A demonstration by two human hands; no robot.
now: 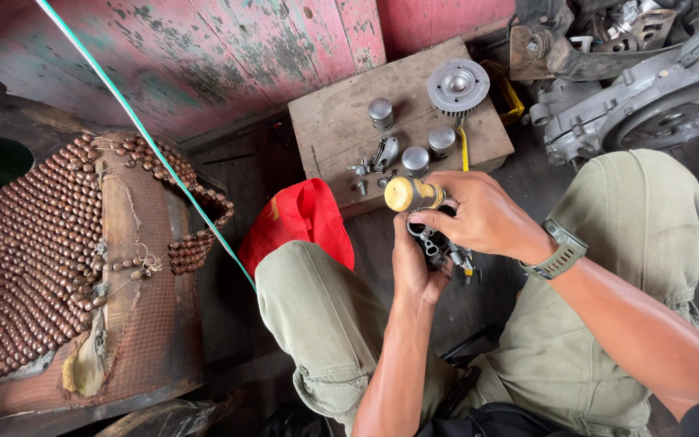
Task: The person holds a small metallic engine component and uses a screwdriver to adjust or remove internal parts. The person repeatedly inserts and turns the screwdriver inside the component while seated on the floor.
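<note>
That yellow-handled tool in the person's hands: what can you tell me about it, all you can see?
The yellow-handled tool looks like a screwdriver: a rounded, pale yellow handle, worn and scuffed, probably plastic. It lies nearly level, butt end pointing left. The right hand wraps around it from the right, hiding the shaft and tip. Just below, the left hand holds a small dark metal part, which the tool seems to meet, though the contact is hidden. It sits above the person's knees, before the wooden board.

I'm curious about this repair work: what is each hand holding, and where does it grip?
The right hand grips a screwdriver by its yellow handle. The left hand cradles a small metal part from below.
</note>
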